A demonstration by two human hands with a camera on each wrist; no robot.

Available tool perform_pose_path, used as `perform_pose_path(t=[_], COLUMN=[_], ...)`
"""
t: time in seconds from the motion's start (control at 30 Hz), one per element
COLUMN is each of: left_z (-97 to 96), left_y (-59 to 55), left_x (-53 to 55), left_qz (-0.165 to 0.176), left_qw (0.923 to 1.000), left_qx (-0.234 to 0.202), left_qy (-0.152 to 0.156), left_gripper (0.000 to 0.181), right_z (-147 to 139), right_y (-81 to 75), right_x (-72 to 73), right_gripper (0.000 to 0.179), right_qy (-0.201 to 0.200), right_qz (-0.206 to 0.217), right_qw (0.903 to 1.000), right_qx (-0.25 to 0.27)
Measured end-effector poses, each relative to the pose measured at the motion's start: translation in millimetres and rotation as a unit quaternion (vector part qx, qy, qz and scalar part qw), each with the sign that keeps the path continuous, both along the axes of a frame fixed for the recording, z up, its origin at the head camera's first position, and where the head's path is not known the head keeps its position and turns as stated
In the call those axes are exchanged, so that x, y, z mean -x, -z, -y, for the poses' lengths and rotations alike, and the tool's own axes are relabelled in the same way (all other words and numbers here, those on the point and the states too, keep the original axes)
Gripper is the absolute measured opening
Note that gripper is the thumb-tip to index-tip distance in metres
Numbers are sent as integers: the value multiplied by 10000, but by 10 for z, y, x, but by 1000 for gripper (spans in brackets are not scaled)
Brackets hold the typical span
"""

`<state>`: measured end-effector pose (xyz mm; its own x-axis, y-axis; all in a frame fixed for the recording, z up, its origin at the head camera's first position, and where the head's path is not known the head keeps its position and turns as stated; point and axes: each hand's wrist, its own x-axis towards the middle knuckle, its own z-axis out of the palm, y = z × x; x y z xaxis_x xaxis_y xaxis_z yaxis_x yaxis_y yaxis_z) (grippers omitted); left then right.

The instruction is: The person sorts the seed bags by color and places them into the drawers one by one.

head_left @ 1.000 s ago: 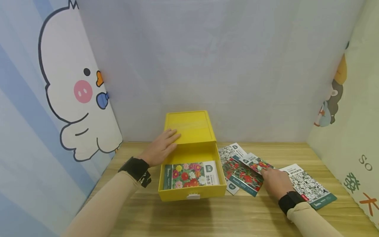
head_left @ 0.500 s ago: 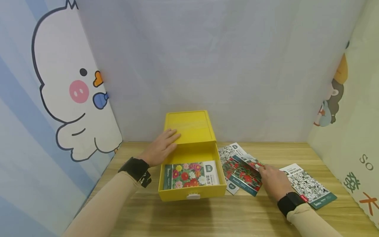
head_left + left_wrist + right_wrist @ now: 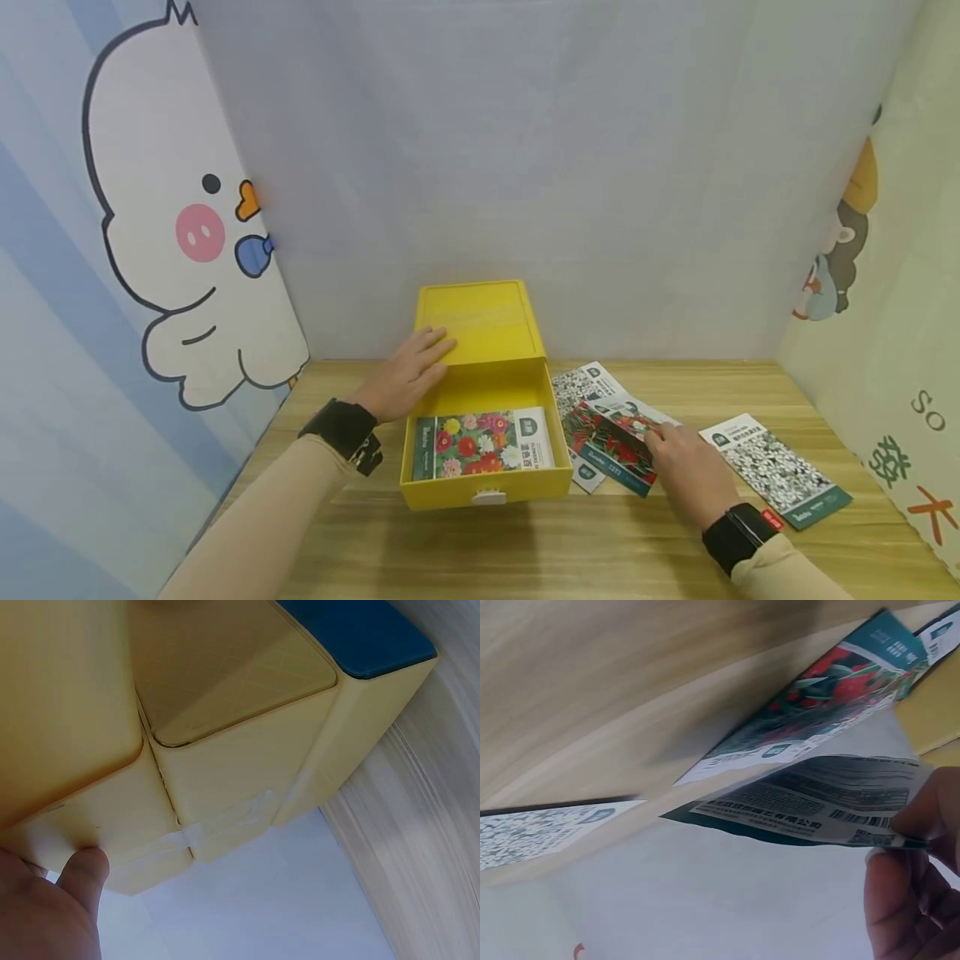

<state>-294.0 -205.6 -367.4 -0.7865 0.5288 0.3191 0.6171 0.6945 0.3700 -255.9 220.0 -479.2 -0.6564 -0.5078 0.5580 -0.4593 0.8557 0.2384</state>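
Note:
My left hand (image 3: 405,375) rests on the top of a yellow drawer box (image 3: 487,312), fingers stretched over its left edge. In the left wrist view the thumb (image 3: 85,877) touches the box's yellow side. The drawer (image 3: 525,483) is pulled out, and a seed packet with mixed flowers (image 3: 476,446) lies in it. My right hand (image 3: 692,471) pinches another seed packet (image 3: 628,417) between thumb and fingers; its printed back (image 3: 802,799) shows in the right wrist view. It is tilted above a red-flower seed packet (image 3: 621,458), partly covering it in the head view.
A white-flower seed packet (image 3: 783,471) lies on the wooden table (image 3: 615,550) at the right. Beside the drawer, another white-flower packet (image 3: 583,385) lies partly under the red one. Grey cloth (image 3: 600,183) hangs behind, with patterned panels at both sides.
My right hand has moved slightly left, and the packet in it has shifted left and tilted up over the red-flower packet. The left hand stays on the box.

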Motion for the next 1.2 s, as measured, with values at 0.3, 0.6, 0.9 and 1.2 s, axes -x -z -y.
perform_pose_path(t=[0.3, 0.6, 0.9, 1.2], left_z=[9, 22, 25, 32], left_y=[-22, -19, -22, -7], left_x=[-13, -19, -13, -4], left_qz=[70, 73, 74, 23], left_qw=[10000, 10000, 10000, 10000], left_qx=[3, 35, 17, 13], left_qy=[-10, -25, -4, 15], left_gripper=[47, 48, 48, 48], right_z=[113, 220, 231, 257], right_y=[-48, -38, 48, 64], right_x=[-127, -256, -277, -317], right_gripper=[23, 21, 17, 16], right_qy=[-283, -115, -148, 172], right_qz=[-232, 256, 207, 614], right_qw=[9993, 9996, 9997, 9979], right_qx=[-47, -16, 14, -118])
